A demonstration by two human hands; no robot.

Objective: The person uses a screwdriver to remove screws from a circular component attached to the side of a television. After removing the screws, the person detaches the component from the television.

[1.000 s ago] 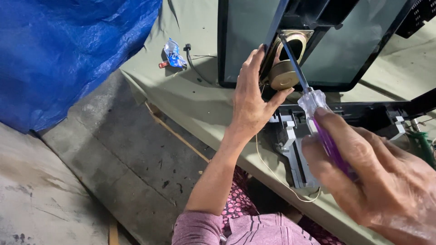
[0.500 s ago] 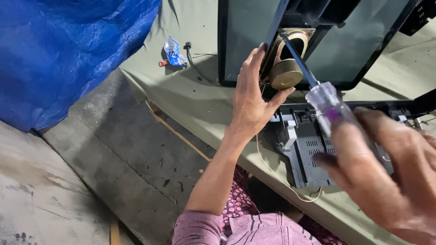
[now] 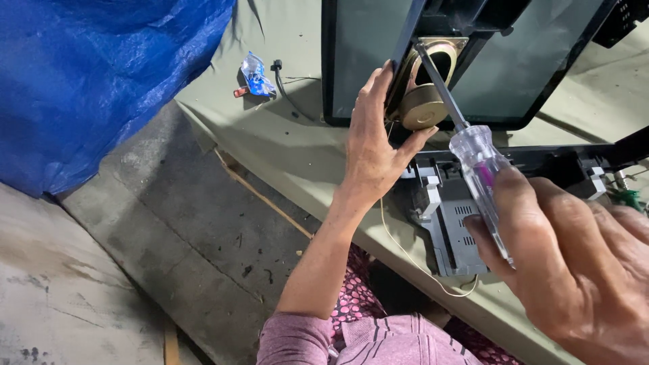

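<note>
My left hand (image 3: 373, 150) grips a round brass-coloured speaker (image 3: 424, 101) fixed to the back of a black flat screen panel (image 3: 514, 61). My right hand (image 3: 574, 263) is wrapped around a screwdriver (image 3: 473, 155) with a clear handle and a purple core. Its metal shaft runs up and left, and the tip rests at the speaker's metal frame. Below the shaft lies a dark plastic casing part (image 3: 460, 230) with vents and white clips. A thin pale wire (image 3: 412, 260) loops from the speaker down past the casing.
The panel lies on a grey-green cloth (image 3: 297, 145) over a low surface. A blue tarp (image 3: 101, 74) covers the upper left. A small blue wrapper (image 3: 255, 73) and a black cable (image 3: 284, 84) lie on the cloth. Bare concrete floor (image 3: 135, 236) is at the left.
My right hand has drawn back toward the lower right and turned the screwdriver handle; the tip stays at the speaker. My left hand keeps its hold.
</note>
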